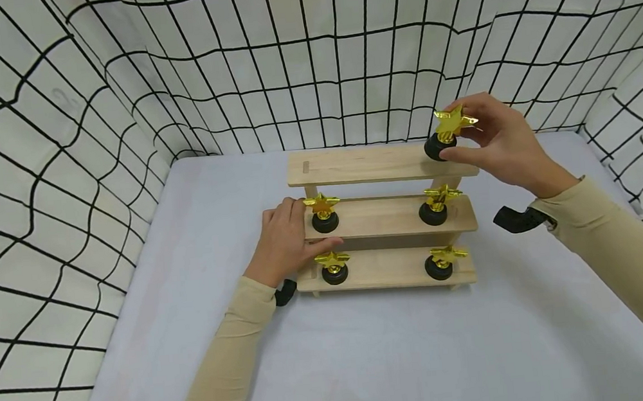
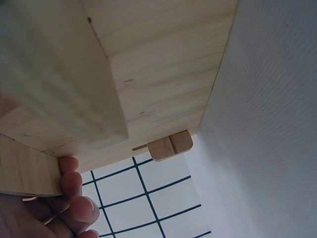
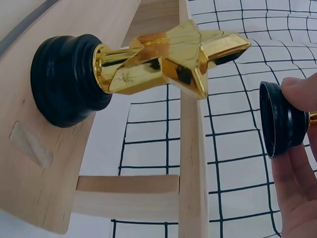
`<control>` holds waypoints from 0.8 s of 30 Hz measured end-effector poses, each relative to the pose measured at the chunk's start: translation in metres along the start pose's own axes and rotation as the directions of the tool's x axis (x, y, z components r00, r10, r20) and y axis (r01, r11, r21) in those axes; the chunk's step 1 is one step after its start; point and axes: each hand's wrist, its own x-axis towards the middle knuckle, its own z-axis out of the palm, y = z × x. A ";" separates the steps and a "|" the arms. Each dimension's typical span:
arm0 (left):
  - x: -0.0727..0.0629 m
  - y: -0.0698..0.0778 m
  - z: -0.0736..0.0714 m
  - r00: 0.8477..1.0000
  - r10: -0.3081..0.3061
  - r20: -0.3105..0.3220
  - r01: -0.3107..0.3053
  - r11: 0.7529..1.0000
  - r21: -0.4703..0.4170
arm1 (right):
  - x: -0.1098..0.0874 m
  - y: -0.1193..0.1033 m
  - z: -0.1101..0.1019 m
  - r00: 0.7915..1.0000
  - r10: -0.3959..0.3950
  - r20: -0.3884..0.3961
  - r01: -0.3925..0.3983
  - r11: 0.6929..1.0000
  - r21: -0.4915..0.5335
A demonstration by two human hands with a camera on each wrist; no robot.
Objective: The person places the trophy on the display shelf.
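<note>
A three-tier wooden shelf (image 1: 378, 216) stands on the white cloth. My left hand (image 1: 281, 240) grips the left end of its middle tier, thumb at the front; in the left wrist view its fingers (image 2: 72, 183) curl round the board's edge. In my right hand (image 1: 508, 144) a gold star trophy (image 1: 449, 123) is pinched by its black base, over the right end of the top tier. The right wrist view shows that base (image 3: 282, 121) raised above the board, underside visible. Another trophy (image 3: 69, 79) stands on a lower tier there.
The middle tier bears a left trophy (image 1: 325, 213) and a right trophy (image 1: 434, 207). Two more, a left one (image 1: 334, 269) and a right one (image 1: 439, 263), stand on the bottom tier. Black wire grid (image 1: 337, 63) encloses the back and sides of the white-covered table (image 1: 406, 354).
</note>
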 end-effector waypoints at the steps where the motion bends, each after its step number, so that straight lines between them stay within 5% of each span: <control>1: 0.000 0.000 0.000 1.000 0.000 0.000 0.000 1.000 0.001 | 0.001 -0.001 0.001 1.000 -0.002 0.004 0.002 1.000 -0.002; 24: 0.001 0.002 0.000 0.999 -0.028 0.014 0.028 1.000 0.010 | 0.019 -0.002 0.025 0.994 -0.034 0.102 0.026 0.997 0.071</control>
